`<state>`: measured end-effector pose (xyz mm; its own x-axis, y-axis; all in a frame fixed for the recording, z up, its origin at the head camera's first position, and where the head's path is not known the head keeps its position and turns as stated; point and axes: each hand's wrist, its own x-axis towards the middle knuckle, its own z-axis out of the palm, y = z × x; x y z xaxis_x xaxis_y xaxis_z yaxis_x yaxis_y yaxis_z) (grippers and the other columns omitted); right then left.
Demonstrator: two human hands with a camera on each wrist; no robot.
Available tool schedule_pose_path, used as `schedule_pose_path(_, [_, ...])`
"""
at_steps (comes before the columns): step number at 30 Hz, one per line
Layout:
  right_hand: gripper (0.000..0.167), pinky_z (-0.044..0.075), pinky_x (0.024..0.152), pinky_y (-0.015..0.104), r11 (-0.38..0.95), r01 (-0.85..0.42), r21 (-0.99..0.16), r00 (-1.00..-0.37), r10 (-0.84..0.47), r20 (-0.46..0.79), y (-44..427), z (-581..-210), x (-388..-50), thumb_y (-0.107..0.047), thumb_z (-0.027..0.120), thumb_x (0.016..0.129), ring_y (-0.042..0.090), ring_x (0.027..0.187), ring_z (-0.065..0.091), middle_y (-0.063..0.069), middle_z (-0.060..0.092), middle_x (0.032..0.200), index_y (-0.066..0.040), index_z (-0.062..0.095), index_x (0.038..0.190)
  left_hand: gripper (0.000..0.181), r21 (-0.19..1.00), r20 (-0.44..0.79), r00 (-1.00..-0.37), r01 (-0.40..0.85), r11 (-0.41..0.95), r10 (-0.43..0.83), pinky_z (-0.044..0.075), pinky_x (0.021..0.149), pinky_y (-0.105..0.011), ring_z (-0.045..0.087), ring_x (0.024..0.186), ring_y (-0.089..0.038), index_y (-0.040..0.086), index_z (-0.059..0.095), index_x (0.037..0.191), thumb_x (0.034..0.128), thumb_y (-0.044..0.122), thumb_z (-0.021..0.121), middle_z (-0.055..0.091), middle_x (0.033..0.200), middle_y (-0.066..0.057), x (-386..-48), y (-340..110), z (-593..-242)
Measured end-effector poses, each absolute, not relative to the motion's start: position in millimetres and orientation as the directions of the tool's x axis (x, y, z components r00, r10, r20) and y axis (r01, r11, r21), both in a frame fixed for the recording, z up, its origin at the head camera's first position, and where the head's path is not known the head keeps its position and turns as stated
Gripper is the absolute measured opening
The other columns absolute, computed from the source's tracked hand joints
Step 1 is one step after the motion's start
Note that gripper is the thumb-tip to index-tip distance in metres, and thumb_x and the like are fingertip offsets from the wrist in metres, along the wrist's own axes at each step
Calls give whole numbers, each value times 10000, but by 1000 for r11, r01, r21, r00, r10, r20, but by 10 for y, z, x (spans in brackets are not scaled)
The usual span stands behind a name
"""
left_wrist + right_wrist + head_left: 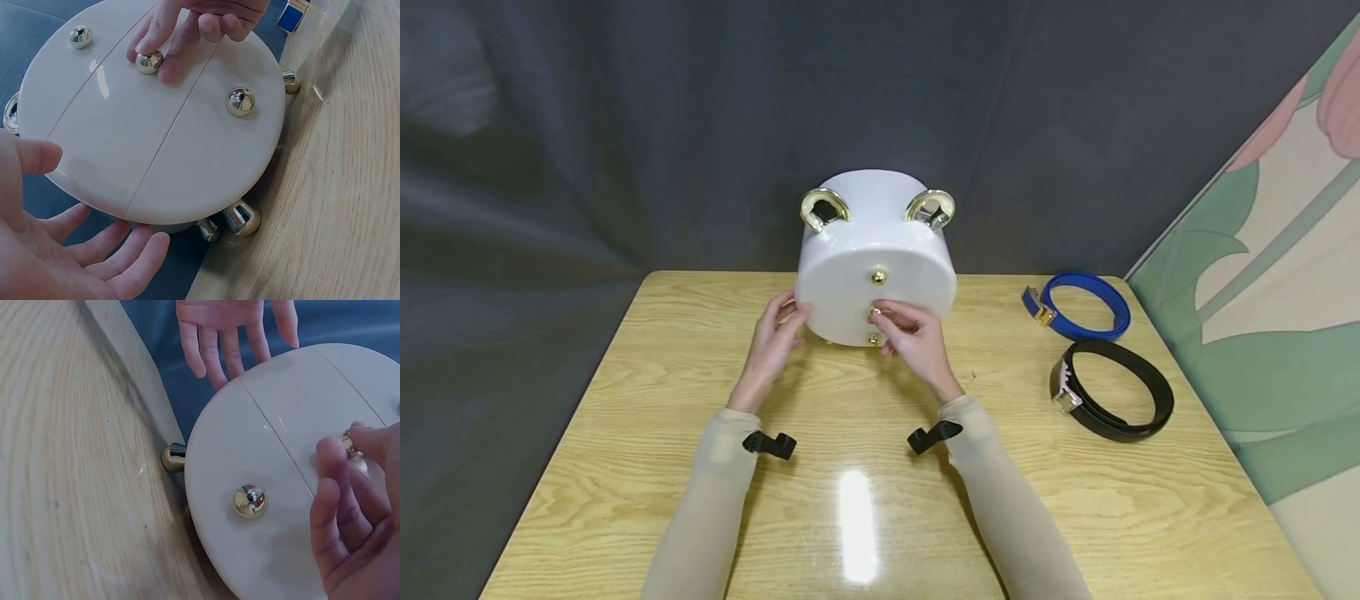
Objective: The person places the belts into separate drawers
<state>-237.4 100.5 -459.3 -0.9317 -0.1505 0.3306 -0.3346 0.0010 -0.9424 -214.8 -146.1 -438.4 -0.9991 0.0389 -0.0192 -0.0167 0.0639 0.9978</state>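
A white glossy oval drawer box (842, 279) stands at the back of the table, its front split by two seams. Three round gold knobs sit on that front, among them the top knob (878, 276) and the bottom knob (250, 501). My right hand (917, 337) pinches the middle knob (150, 61) between thumb and fingers. At the box's left edge, my left hand (769, 337) rests with fingers extended and slightly bent; in the left wrist view its fingertips (153, 247) lie along the rim. Gold feet (242, 217) show under the box.
Two gold ring-shaped ears (824, 208) stick out from the box's top. On the right of the wooden table (647, 467) lie a coiled blue belt (1093, 287) and a coiled black belt (1123, 425). A dark curtain (722, 125) hangs right behind the box.
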Motion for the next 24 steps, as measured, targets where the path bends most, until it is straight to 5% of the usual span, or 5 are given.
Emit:
schedule_pose_path(6, [262, 521, 475, 261, 16, -313, -950, -944, -117, 309, 990, -4579, -2355, -40, 747, 991, 184, 455, 599, 294, 775, 1078, 22, 761, 1245, 659, 997, -21, -999, -18, 70, 41, 444, 1179, -614, 449, 1512, -351, 145, 307, 1675, 1116, 400, 547, 409, 1677, -148, -2157, -1464, -4390])
schedule_pose_path(14, [248, 488, 480, 224, -4, -286, -958, -955, -84, 286, 933, -4548, -2321, -57, 758, 988, 66, 461, 559, 291, 778, 1070, 18, 773, 1224, 686, 997, -27, -998, -23, 77, 49, 415, 1205, -616, 402, 1551, -353, 132, 262, 1692, 1118, 382, 541, 370, 1701, -169, -2138, -1474, -4351])
schedule_pose_path(24, [250, 483, 491, 207, -7, -264, -965, -963, -62, 264, 932, -4541, -2303, -71, 764, 986, 193, 475, 551, 267, 789, 1068, 3, 778, 1224, 676, 996, -22, -998, -17, 87, 58, 433, 1188, -620, 418, 1541, -348, 151, 285, 1687, 1118, 409, 542, 387, 1693, -154, -2131, -1468, -4347])
